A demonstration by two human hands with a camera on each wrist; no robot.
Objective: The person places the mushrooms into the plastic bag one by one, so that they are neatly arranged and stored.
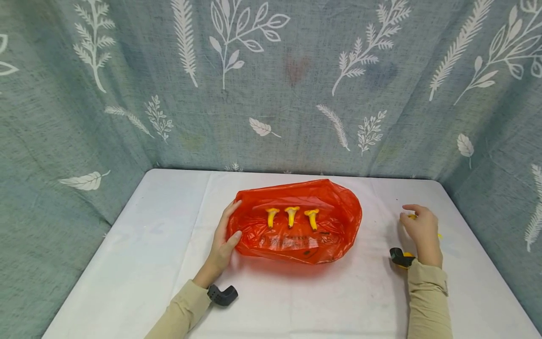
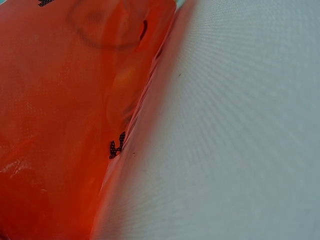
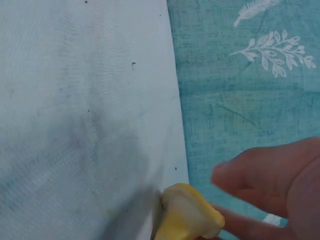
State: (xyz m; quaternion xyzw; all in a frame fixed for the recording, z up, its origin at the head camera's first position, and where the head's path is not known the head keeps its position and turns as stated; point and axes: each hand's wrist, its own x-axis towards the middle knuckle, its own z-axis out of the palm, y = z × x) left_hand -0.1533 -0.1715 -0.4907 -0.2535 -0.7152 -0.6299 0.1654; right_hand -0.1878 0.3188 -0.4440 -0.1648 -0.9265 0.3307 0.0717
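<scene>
A red plastic bag (image 1: 292, 256) with dark print lies in the middle of the white table. Three yellow chanterelle mushrooms sit in a row on it, the left one (image 1: 272, 217), the middle one (image 1: 291, 215) and the right one (image 1: 312, 218). My left hand (image 1: 222, 242) holds the bag's left edge, thumb over the near corner. At the right side my right hand (image 1: 425, 230) curves about another yellow chanterelle (image 3: 185, 215). In the right wrist view a gap shows between its thumb (image 3: 250, 172) and the cap, while a finger passes behind the mushroom.
A small yellow bit (image 1: 440, 236) shows beside my right hand. Black wrist devices sit at the left wrist (image 1: 223, 295) and the right wrist (image 1: 400, 257). A grey-green leaf-patterned curtain (image 1: 296, 127) encloses the table's back and sides.
</scene>
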